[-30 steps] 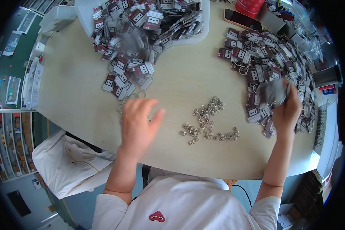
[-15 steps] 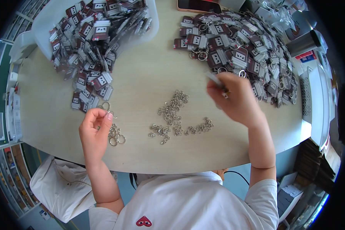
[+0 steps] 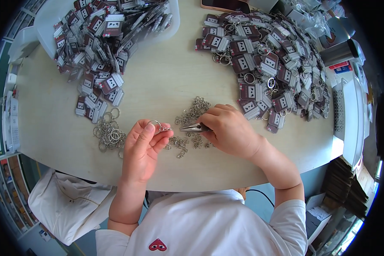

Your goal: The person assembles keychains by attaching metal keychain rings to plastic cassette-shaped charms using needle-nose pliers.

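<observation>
My left hand (image 3: pixel 144 147) pinches a silver key ring (image 3: pixel 154 123) with a short chain (image 3: pixel 165 129) whose end points right. My right hand (image 3: pixel 231 129) is closed around a pair of needle-nose pliers (image 3: pixel 193 127), their tips pointing left, just short of the chain. Whether the plier jaws hold a small ring cannot be made out. A heap of small metal rings (image 3: pixel 195 110) lies behind and below the pliers, partly covered by my right hand. Beside my left hand is a pile of key rings with chains (image 3: pixel 111 133).
A white bin (image 3: pixel 176 21) at the back left spills flat, clear-edged tags (image 3: pixel 112 82) onto the table (image 3: pixel 170 72). At the right lies a large heap of tags with key rings (image 3: pixel 269 64). A phone (image 3: pixel 226 5) lies at the back; a dark cylinder (image 3: pixel 339 53) stands far right.
My left hand has moved right from the key ring pile, now holding a key ring with chain. My right hand has come left and down from the tag heap, bringing the pliers near it.
</observation>
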{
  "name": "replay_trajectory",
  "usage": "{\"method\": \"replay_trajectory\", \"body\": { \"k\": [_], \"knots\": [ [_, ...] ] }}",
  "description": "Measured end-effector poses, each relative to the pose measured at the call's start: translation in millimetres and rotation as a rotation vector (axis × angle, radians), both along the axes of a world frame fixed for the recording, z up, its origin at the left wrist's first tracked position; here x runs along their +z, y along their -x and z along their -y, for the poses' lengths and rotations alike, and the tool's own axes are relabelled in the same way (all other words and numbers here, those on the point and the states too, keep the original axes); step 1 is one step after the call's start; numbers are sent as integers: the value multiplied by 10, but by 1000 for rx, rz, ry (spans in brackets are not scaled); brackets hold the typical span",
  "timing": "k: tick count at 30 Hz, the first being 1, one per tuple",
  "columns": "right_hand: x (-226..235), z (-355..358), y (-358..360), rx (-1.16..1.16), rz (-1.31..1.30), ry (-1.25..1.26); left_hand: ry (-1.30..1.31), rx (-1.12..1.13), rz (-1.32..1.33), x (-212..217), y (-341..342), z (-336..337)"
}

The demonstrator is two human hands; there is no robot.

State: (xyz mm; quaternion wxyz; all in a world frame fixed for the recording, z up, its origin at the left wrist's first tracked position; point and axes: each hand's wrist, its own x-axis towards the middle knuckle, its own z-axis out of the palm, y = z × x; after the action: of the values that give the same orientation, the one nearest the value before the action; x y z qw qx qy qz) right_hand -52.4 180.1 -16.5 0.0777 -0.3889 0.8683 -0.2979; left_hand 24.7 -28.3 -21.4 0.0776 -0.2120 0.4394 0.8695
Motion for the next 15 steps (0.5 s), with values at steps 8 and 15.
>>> {"method": "replay_trajectory", "body": {
  "k": [8, 15],
  "knots": [
    [129, -167, 100, 28, 64, 30, -26, -29, -9, 37, -17, 6],
    [397, -272, 199, -112, 175, 87, -87, -57, 5, 25, -11, -63]
  ]
}}
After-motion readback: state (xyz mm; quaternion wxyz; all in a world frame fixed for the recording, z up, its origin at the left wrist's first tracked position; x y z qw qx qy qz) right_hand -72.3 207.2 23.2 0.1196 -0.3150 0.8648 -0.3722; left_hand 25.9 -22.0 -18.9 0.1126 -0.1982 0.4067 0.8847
